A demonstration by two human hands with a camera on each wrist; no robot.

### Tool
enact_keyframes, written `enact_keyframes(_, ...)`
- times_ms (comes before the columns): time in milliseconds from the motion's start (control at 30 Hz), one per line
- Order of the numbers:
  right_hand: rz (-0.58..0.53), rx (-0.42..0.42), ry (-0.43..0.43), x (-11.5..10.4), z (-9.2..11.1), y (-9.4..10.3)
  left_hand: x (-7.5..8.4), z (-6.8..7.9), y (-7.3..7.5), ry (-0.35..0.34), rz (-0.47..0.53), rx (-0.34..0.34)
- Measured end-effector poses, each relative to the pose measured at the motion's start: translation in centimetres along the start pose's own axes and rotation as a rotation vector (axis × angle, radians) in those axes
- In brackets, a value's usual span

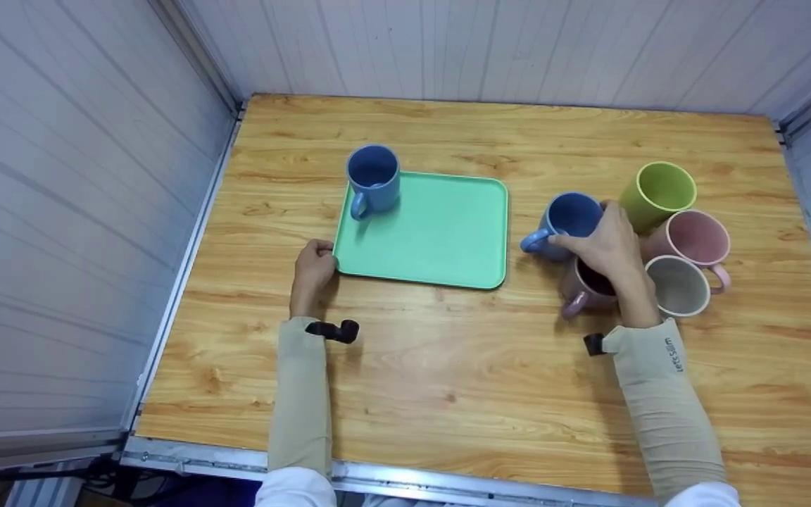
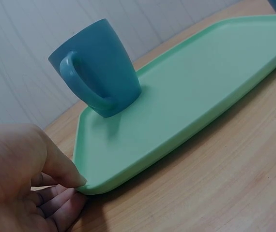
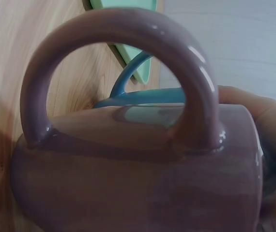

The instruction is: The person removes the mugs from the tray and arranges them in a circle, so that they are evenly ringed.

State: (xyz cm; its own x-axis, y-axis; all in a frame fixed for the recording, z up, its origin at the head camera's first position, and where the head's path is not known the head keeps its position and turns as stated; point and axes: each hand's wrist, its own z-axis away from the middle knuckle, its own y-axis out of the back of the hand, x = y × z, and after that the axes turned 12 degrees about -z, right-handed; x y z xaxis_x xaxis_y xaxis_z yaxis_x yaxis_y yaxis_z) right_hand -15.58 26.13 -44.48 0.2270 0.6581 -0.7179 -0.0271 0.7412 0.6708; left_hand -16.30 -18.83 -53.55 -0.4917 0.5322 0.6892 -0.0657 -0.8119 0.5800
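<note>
My left hand (image 1: 314, 273) pinches the near left corner of a green tray (image 1: 441, 232), thumb on top of the rim and fingers below, as the left wrist view shows. A blue mug (image 1: 381, 196) stands upright at the tray's far left, its handle facing me. To the right of the tray, my right hand (image 1: 611, 243) grips a second blue mug (image 1: 566, 213) by its rim, with the thumb on the near side. Just below that hand stands a dull purple mug (image 1: 577, 290), partly covered by it; this mug fills most of the right wrist view.
A yellow-green mug (image 1: 634, 204), a pink mug (image 1: 701, 236) and a grey-white mug (image 1: 676, 285) stand close together right of my right hand. Pale panel walls (image 1: 448, 53) border the wooden table (image 1: 405, 394) at the back and sides.
</note>
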Motion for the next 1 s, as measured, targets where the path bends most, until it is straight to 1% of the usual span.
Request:
enact_keyframes(200,0.001,-0.045,0.0,-0.1,0.0,0.2,-0.1,-0.1,0.0,-0.006,-0.008,-0.003)
enact_keyframes(300,-0.024,-0.072,0.001,-0.2,-0.1,0.6,-0.1,0.0,0.0,-0.012,-0.018,-0.001)
enact_keyframes(400,-0.08,-0.07,0.025,-0.3,-0.1,1.1,-0.1,0.0,0.0,-0.02,-0.035,-0.001)
enact_keyframes(533,-0.162,-0.049,0.061,-0.6,-0.1,1.8,-0.1,-0.1,0.1,-0.012,-0.022,0.002)
enact_keyframes(600,-0.194,-0.047,0.063,-0.8,0.0,2.2,0.0,-0.1,0.1,-0.007,-0.01,0.002)
enact_keyframes(800,-0.248,-0.027,0.085,-1.7,0.0,2.8,-0.1,0.0,0.1,-0.012,-0.01,0.002)
enact_keyframes(1000,-0.263,-0.006,0.122,-3.3,-0.3,2.8,-0.2,-0.1,0.0,-0.025,-0.027,0.007)
